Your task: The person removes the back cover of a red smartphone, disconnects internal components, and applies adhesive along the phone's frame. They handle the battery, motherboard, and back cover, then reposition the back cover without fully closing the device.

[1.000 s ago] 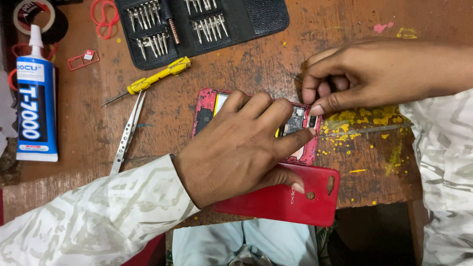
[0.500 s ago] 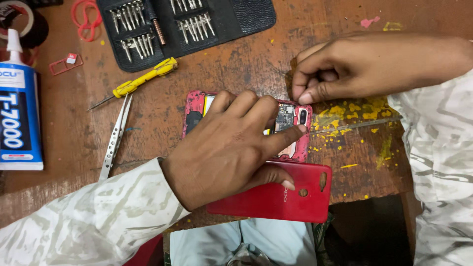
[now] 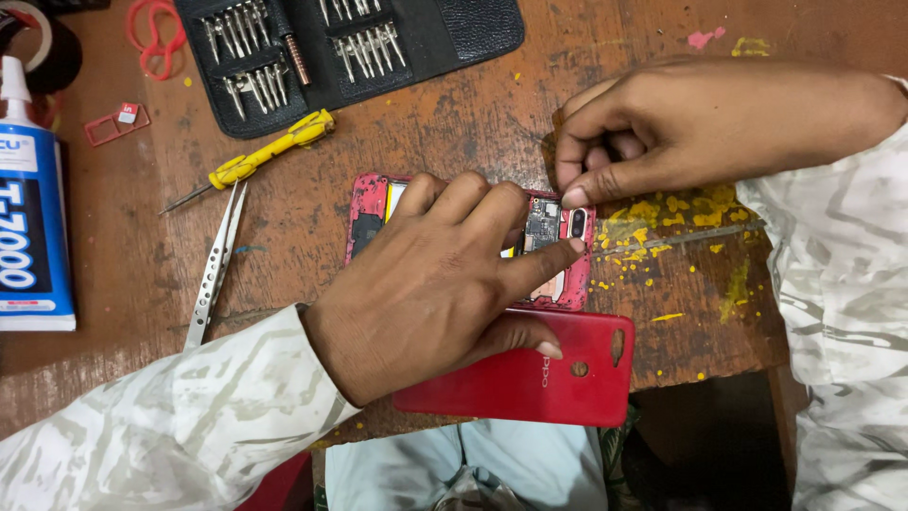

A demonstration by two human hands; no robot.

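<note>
An opened phone with a red frame (image 3: 372,210) lies on the wooden table, its circuit board and camera (image 3: 553,227) exposed at the right end. My left hand (image 3: 435,284) lies flat over the phone and pins it down, index finger stretched toward the camera corner, thumb resting on the red back cover (image 3: 558,378) lying just below. My right hand (image 3: 662,123) is curled into a pinch, thumb tip touching the phone's upper right corner beside the camera. Nothing shows between its fingers.
A black case of screwdriver bits (image 3: 426,38) lies open at the top. A yellow screwdriver (image 3: 260,156) and metal tweezers (image 3: 216,265) lie left of the phone. A glue tube (image 3: 28,208), a red card tray (image 3: 113,123) and a tape roll (image 3: 38,47) sit far left. The table edge (image 3: 719,364) runs close below.
Both hands stay on the phone in nearly the same pose. My right hand's pinch has settled slightly closer onto the camera corner.
</note>
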